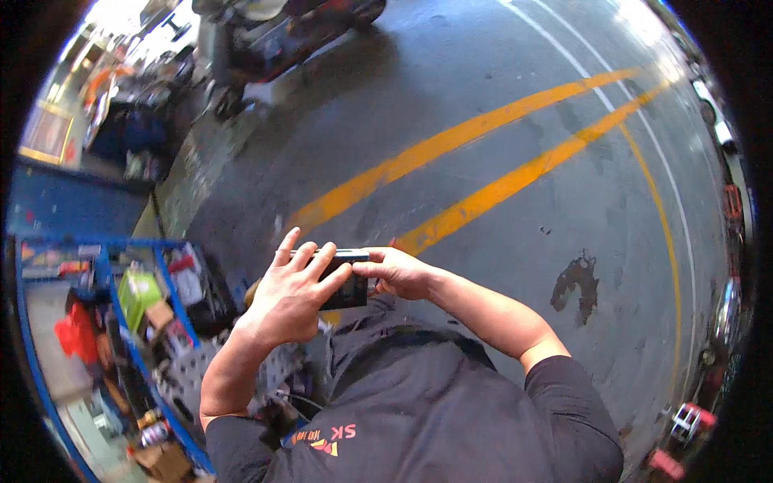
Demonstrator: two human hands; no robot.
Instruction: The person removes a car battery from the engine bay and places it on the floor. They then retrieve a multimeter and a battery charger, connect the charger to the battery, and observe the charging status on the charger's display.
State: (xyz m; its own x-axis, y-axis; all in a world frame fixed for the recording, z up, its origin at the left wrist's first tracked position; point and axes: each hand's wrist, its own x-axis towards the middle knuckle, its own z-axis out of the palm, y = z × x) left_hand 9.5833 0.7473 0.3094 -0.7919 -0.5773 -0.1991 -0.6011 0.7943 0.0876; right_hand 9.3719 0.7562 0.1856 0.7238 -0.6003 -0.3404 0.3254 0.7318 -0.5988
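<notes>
A dark, flat phone-like device (346, 288) is held level in front of my chest with both hands. My left hand (294, 296) covers its left end, fingers spread across the back. My right hand (398, 272) pinches its right end between thumb and fingers. Both forearms are bare, rising from the short sleeves of a dark shirt (435, 419) that fills the lower middle of the view. The device's screen side faces down and cannot be read.
Grey asphalt with two yellow lines (483, 161) and a dark stain (576, 282) spreads ahead and right. A blue rack (121, 322) packed with boxes and goods stands at my left. A motorbike (266, 40) is parked at the top.
</notes>
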